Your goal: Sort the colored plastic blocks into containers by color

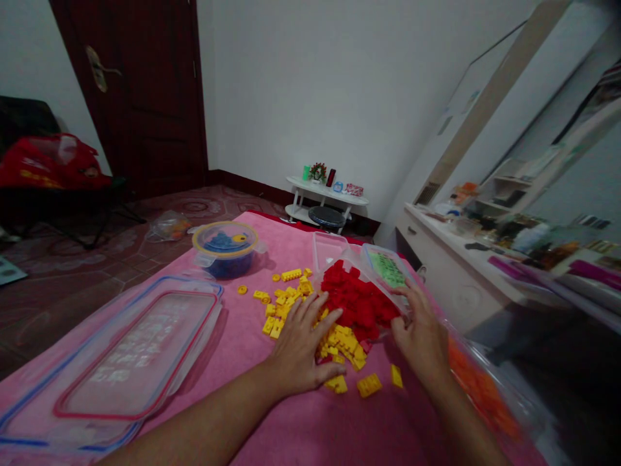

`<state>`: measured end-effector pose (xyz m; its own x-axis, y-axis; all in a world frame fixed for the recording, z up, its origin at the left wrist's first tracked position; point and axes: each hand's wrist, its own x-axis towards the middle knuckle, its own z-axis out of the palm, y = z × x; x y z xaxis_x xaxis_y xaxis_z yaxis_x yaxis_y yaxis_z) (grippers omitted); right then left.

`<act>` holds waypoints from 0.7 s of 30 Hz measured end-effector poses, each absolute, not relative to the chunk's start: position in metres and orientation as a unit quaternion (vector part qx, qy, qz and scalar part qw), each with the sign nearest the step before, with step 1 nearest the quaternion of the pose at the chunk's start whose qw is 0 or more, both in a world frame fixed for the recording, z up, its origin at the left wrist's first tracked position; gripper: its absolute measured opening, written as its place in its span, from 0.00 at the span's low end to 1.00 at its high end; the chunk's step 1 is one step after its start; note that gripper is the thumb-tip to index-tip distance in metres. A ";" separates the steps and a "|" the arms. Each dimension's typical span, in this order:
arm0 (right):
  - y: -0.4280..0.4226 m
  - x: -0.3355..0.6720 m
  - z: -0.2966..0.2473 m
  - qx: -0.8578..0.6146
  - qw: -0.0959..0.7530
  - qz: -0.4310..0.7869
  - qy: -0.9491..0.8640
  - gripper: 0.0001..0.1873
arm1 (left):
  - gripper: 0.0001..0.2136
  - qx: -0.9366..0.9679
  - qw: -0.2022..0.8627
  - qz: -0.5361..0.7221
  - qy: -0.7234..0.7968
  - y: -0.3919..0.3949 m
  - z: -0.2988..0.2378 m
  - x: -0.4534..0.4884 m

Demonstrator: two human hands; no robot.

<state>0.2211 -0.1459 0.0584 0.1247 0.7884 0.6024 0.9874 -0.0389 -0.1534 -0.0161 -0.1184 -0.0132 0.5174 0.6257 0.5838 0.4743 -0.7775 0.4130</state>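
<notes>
My left hand [305, 346] lies with fingers spread on a pile of yellow toy bricks [286, 301] at the middle of the pink cloth. Just beyond it is a clear plastic container [395, 298] filled with red toy bricks [356, 298], tilted towards me. My right hand [422, 333] grips this container's right edge between thumb and fingers. A few loose yellow bricks [369, 386] lie between my two hands. Some red bricks sit at the container's near edge, close to the yellow pile.
Stacked clear lids [138, 353] lie on the left. A round tub [228, 249] of blue bricks stands behind them. Beyond the red bricks are an open clear tray [328, 249] and a box of green bricks [388, 268]. A container of orange bricks [480, 388] is at the right.
</notes>
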 end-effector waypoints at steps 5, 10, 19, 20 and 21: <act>-0.153 0.219 0.050 -0.649 0.333 -0.152 -0.667 0.25 | 0.39 0.865 0.082 0.387 0.308 -0.117 -0.022 -0.014; -0.155 0.211 0.035 -0.590 0.385 -0.244 -0.666 0.25 | 0.30 0.856 0.066 0.404 0.317 -0.117 -0.027 -0.014; -0.149 0.211 0.034 -0.641 0.434 -0.254 -0.580 0.31 | 0.11 0.836 0.093 0.390 0.374 -0.119 -0.005 -0.013; -0.148 0.211 0.035 -0.637 0.443 -0.258 -0.576 0.31 | 0.11 0.833 0.094 0.388 0.383 -0.119 -0.003 -0.014; -0.148 0.211 0.037 -0.630 0.453 -0.265 -0.573 0.31 | 0.12 0.829 0.094 0.388 0.391 -0.119 0.000 -0.015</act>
